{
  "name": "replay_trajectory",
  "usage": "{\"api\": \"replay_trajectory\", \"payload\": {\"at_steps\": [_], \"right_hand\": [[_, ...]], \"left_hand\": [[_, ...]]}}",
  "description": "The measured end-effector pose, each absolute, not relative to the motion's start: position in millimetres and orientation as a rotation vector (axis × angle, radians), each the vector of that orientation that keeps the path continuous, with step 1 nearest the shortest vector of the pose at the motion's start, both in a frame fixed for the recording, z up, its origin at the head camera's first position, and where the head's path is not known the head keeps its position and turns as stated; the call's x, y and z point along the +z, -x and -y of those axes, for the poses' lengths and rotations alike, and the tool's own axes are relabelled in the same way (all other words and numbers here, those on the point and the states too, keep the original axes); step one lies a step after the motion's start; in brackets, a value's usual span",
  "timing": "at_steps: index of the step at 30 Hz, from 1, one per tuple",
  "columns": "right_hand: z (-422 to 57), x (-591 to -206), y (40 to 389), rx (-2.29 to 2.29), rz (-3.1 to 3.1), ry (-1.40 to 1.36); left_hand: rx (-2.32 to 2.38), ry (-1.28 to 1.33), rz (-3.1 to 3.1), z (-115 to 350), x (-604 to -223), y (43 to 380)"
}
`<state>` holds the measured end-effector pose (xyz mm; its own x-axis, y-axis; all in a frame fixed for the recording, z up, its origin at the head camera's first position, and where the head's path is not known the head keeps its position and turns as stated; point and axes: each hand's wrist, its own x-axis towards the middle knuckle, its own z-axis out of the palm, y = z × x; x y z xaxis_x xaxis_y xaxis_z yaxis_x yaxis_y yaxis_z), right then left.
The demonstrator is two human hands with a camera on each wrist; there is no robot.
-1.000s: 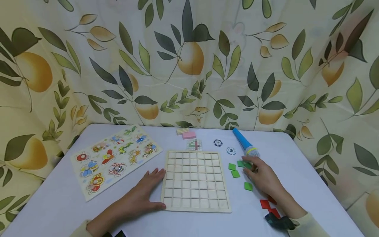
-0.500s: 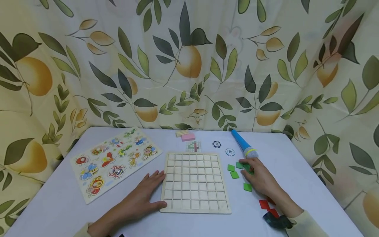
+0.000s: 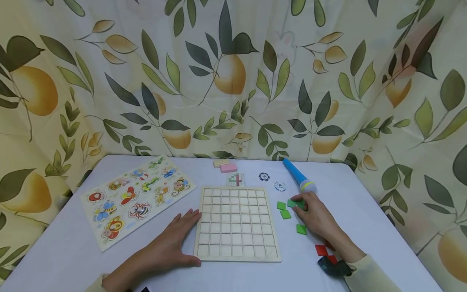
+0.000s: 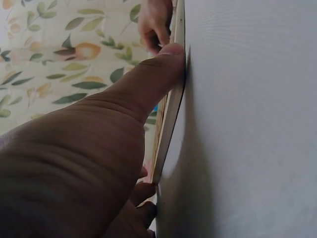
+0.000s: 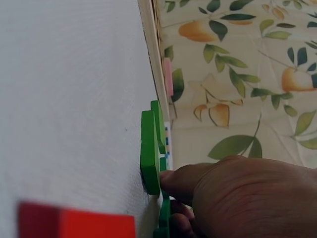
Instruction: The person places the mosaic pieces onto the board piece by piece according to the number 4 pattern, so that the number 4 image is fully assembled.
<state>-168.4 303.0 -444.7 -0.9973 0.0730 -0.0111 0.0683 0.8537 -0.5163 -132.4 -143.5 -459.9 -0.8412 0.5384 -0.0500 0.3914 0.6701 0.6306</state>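
A pale wooden board with a square grid [image 3: 237, 223] lies flat on the table. My left hand [image 3: 171, 239] rests at its left side, fingers spread along the edge and thumb by the near-left corner. In the left wrist view that thumb [image 4: 153, 74] lies against the board's side. Right of the board, my right hand [image 3: 317, 215] pinches a green square tile [image 3: 300, 204] between thumb and forefinger, partly covered by the fingers. Another green tile [image 3: 291, 203] sits just beside it. In the right wrist view, the thumb comes close behind a nearer green tile [image 5: 150, 153].
More green tiles [image 3: 285, 214] lie near the board, with red tiles [image 3: 321, 250] under the right wrist. A blue toy microphone [image 3: 297, 174], two round chips [image 3: 280, 186], a small pattern card [image 3: 235, 179] and a pink block [image 3: 228, 168] stand behind. An insect puzzle board [image 3: 138, 202] lies left.
The head view has shifted slightly, so everything sits a little further left. Both hands keep their places, the left at the board and the right at the green tiles.
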Motion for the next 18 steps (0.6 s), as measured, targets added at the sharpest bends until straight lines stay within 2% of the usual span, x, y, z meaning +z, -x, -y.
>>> {"api": "replay_trajectory", "payload": {"at_steps": [11, 18], "right_hand": [[-302, -432, 177, 0.885, 2.954, 0.094], [-294, -428, 170, 0.926, 2.993, 0.097]], "left_hand": [[0.896, -0.721, -2.644, 147, -451, 149], [0.896, -0.749, -2.603, 150, -455, 151]]}}
